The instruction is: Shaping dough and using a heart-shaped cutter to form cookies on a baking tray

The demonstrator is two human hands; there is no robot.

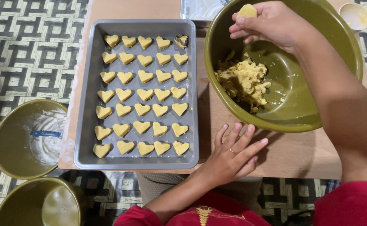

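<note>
My right hand (267,23) is raised over the olive-green bowl (338,58) and pinches a small lump of yellow dough (247,10) in its fingertips. A heap of crumbly yellow dough (243,81) lies in the bowl's bottom. With its fingers spread, my left hand (233,155) rests flat on the wooden table (292,152), just below the bowl's near rim, and holds nothing. Left of the bowl a grey baking tray (83,104) carries several rows of heart-shaped dough cookies (141,92). A heart-shaped metal cutter (181,40) sits in the tray's far right corner.
On the patterned floor at the left stand two more olive-green bowls: one (7,142) dusted with flour with a blue tool (45,134) inside, another (20,205) below it. A small white cup (355,16) sits at the table's far right.
</note>
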